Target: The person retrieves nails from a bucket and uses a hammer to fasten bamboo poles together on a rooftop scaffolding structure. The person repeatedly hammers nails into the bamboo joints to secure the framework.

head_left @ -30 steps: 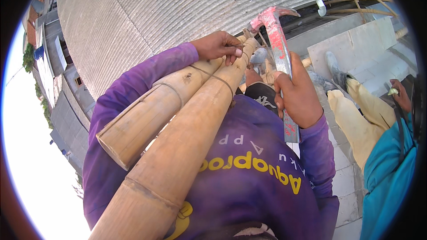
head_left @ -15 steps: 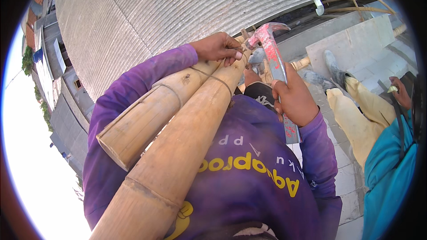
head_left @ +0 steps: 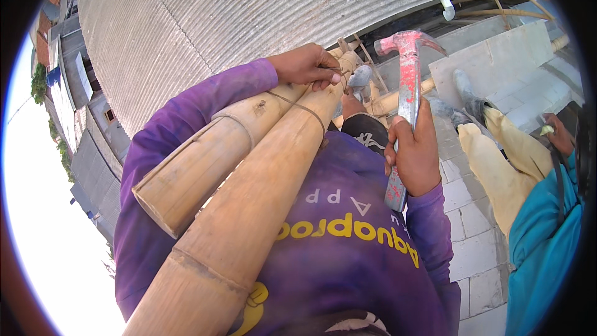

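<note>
Two thick tan bamboo poles (head_left: 249, 168) lie side by side over the person's purple long-sleeved shirt (head_left: 336, 255), running from lower left up to a thin wire tie (head_left: 298, 109) near their far ends. Left hand (head_left: 308, 65) is closed on the pole tips, fingers pinching at the wire. Right hand (head_left: 413, 152) is clenched round the shaft of a steel claw hammer w/ worn red paint (head_left: 404, 106), head up, claw pointing right.

Vs. 1 s ago: hammer head now sits lower and further left, nearer the pole ends, shaft closer to upright; 0.5 s ago it was already partway down. Left hand and poles hold the same spot.

Edges & room: grey corrugated sheet-metal roof (head_left: 249, 12) fills the top, ending at a white gutter lip (head_left: 443, 0) upper right. Open gap between hammer head and pole tips is small. Below right, pale block paving (head_left: 479, 261) well beneath. Left rim drops away to rooftops and bright sky.

Count: 2 poles in hand, 1 hammer, 1 wire tie, 1 thinner bamboo crosspiece (head_left: 385, 101) behind the hammer shaft, touching or not – cannot tell. One other person at right in teal top (head_left: 541, 242) and cream trousers (head_left: 497, 162), that person's hand (head_left: 556, 134) holding a small pale object.
</note>
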### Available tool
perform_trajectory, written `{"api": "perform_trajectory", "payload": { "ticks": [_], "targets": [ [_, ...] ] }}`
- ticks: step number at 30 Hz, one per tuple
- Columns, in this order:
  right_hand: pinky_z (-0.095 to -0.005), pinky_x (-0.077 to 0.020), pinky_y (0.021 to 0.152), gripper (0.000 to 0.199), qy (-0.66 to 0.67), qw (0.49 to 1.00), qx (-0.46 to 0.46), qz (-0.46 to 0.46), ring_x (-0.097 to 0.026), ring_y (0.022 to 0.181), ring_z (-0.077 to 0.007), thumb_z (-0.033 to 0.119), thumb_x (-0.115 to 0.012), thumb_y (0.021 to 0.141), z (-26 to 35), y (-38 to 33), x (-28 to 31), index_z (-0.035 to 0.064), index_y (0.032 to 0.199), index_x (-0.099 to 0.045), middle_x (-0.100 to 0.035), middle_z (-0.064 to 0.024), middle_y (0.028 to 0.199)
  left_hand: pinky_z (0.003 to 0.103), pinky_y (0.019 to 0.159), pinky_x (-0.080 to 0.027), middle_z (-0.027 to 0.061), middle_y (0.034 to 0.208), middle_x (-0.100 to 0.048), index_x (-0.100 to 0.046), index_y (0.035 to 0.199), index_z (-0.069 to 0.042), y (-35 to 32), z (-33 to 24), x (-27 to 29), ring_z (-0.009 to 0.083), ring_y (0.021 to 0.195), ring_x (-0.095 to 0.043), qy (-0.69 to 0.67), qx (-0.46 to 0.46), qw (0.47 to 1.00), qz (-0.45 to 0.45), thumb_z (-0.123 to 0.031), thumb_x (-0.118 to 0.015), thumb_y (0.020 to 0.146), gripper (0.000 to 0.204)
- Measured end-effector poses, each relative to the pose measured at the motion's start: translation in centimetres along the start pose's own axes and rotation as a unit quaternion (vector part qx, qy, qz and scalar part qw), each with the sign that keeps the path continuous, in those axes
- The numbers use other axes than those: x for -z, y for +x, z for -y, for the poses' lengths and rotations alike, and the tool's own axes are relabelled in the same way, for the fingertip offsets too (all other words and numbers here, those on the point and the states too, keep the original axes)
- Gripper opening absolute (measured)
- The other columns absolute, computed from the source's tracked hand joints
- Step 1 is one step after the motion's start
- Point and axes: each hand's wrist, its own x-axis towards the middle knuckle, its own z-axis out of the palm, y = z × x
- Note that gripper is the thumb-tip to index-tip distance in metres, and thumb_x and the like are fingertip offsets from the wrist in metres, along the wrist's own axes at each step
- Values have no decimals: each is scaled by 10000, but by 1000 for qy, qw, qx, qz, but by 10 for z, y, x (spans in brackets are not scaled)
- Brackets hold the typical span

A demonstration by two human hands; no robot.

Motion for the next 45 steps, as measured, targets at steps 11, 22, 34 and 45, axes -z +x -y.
{"api": "perform_trajectory", "payload": {
  "ticks": [11,22,34,45],
  "targets": [
    [-304,-457,396,419,60,996,60,-17,-511,464,-125,65,-451,973,3,-1,0,0,1380,-377,-534,-73,750,296,596,-482,4,694,-639,-709,854,-41,2,3,0,100,641,-596,-49,29,998,4,-253,-631,1012,274],
    [-298,-443,383,426,52,998,14,-17,-502,454,-127,65,-459,959,8,-7,-3,-3,1371,-374,-517,-73,751,301,606,-489,1,701,-636,-734,952,-25,3,-4,3,95,649,-592,9,22,1000,18,-252,-666,1015,245],
    [-307,-449,389,364,80,996,19,-35,-493,469,-125,68,-440,988,-6,-13,-10,15,1341,-369,-507,-80,791,352,625,-493,27,696,-643,-739,959,-17,4,1,2,140,655,-588,34,-4,999,14,-292,-672,997,286],
    [-296,-452,399,271,150,986,47,-59,-483,472,-117,71,-434,1011,-16,-24,-20,24,1267,-362,-494,-82,810,379,667,-484,55,697,-658,-729,914,-4,7,2,2,182,662,-590,78,-49,995,26,-290,-682,993,300]
  ]
}}
